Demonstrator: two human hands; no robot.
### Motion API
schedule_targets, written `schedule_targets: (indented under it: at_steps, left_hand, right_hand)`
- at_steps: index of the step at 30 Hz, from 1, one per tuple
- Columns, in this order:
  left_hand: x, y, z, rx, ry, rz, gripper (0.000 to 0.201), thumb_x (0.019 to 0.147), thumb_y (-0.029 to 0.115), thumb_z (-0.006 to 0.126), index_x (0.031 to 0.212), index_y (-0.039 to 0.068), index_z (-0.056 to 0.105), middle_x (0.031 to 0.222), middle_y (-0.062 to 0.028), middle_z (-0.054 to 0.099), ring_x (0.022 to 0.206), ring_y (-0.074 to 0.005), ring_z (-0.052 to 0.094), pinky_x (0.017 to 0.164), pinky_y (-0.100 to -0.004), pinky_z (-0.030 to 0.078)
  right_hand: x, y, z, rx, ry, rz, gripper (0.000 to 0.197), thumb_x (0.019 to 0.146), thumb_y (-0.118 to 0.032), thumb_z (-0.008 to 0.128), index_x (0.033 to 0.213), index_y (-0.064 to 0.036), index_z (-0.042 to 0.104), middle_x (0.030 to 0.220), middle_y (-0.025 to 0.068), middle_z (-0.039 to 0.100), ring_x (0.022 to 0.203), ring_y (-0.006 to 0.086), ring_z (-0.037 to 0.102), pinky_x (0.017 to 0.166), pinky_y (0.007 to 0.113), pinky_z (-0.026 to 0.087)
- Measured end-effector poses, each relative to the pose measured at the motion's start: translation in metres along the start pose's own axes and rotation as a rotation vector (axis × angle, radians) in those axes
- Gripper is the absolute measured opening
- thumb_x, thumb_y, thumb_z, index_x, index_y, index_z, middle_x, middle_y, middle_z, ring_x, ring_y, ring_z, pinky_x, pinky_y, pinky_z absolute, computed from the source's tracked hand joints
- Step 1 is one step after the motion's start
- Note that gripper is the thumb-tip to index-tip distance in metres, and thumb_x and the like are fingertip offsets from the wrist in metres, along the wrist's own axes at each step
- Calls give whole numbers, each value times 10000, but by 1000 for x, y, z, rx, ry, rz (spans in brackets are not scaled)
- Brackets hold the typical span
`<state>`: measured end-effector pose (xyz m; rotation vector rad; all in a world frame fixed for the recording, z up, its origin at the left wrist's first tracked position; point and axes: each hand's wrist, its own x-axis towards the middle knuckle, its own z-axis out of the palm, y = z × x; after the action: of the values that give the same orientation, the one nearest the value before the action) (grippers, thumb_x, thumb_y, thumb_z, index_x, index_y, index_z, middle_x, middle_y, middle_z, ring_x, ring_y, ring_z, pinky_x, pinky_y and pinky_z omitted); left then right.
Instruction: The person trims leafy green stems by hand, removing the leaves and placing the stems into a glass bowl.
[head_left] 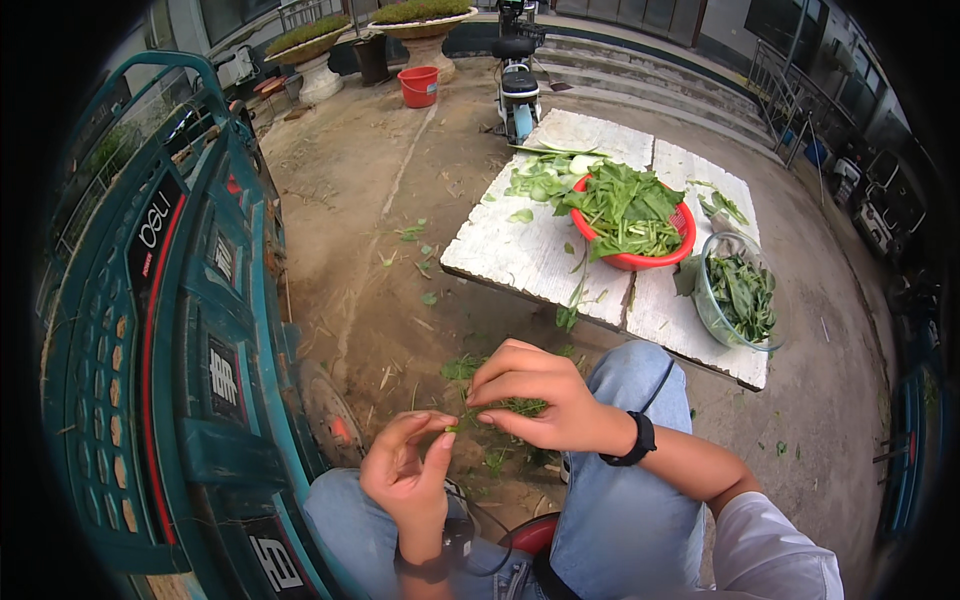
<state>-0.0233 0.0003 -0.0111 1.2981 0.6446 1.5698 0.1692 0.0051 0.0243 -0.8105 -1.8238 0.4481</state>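
My left hand (412, 475) is closed in a pinch, with a small piece of green stem (452, 429) between thumb and forefinger. Close to its right, my right hand (540, 398) curls with thumb and fingertips drawn together. Thin green bits (525, 406) show by its palm; whether it grips them or they lie on the ground behind cannot be told. Both hands are above my knees, and a black band circles the right wrist. On the white table ahead, a red plastic basket (683, 226) is heaped with leafy greens (630, 205).
A clear bowl (712, 312) of dark leaves stands at the right edge of the white table (520, 258). Loose leaves and stems lie around the basket. A teal cargo vehicle (190, 330) stands close on my left. Farther off are a red bucket (419, 88) and a scooter (518, 90).
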Motion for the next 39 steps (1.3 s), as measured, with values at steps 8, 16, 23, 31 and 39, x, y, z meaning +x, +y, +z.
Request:
schedule_targets:
  at_steps: [8, 16, 23, 31, 39]
  left_hand:
    - [-1, 5, 4, 201, -98, -36, 280, 760, -131, 734, 1008, -46, 635, 878, -153, 704, 883, -233, 686, 826, -326, 536]
    - [7, 0, -3, 353, -251, 115, 269, 747, -93, 771, 979, -61, 640, 831, -129, 704, 912, -240, 682, 921, -391, 521]
    - [12, 18, 4, 480, -287, 75, 299, 715, -95, 769, 988, -57, 653, 782, -109, 711, 890, -227, 694, 976, -421, 507]
    - [3, 13, 4, 151, -188, -246, 343, 778, -108, 729, 1095, -61, 606, 880, -138, 714, 877, -197, 698, 846, -354, 566]
    - [-7, 6, 19, -341, 33, -357, 423, 820, -109, 662, 1205, -41, 499, 934, -145, 666, 776, -179, 666, 718, -300, 575]
  right_hand:
    - [-6, -7, -7, 111, -67, -19, 125, 797, -46, 751, 891, -35, 670, 887, 83, 632, 797, 265, 605, 688, 361, 479]
    - [-2, -4, -12, -75, -168, -193, 145, 785, -61, 686, 921, -43, 636, 914, 69, 580, 803, 263, 568, 680, 375, 468]
    - [-3, -2, -16, -208, -307, -275, 198, 794, -128, 618, 980, -59, 608, 917, 66, 546, 829, 250, 542, 698, 363, 450]
    - [-9, 2, -4, -277, -267, -266, 198, 817, -140, 602, 970, -22, 559, 915, 101, 531, 828, 262, 544, 700, 353, 438]
    - [-11, 3, 2, -251, -103, -342, 183, 812, -88, 615, 972, -17, 560, 928, 109, 535, 770, 280, 540, 672, 376, 443]
